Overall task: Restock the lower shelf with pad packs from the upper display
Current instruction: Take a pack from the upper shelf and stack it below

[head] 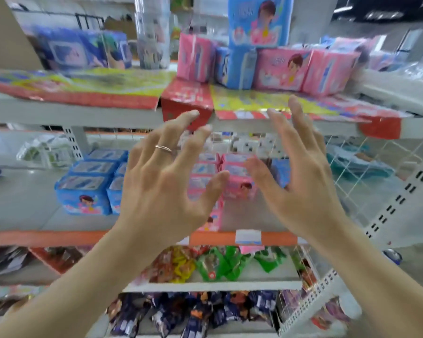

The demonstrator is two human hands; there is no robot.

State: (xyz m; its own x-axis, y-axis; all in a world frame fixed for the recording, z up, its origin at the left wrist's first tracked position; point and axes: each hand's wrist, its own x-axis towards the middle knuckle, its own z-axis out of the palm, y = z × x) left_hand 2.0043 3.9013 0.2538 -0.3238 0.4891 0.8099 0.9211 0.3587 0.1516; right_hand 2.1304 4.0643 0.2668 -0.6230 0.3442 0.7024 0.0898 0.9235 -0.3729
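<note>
Both grips hang spread and empty before me: left hand, right hand, fingers pointing up at the upper shelf. Its pink pad packs stand upright, long faces toward me. More pink packs sit on the lower shelf beside blue packs.

A retail shop is shown. Tiered metal shelving with orange edge strips and a price label is stocked with pink and blue pad packs; snack packets are ranged on the tiers below.
</note>
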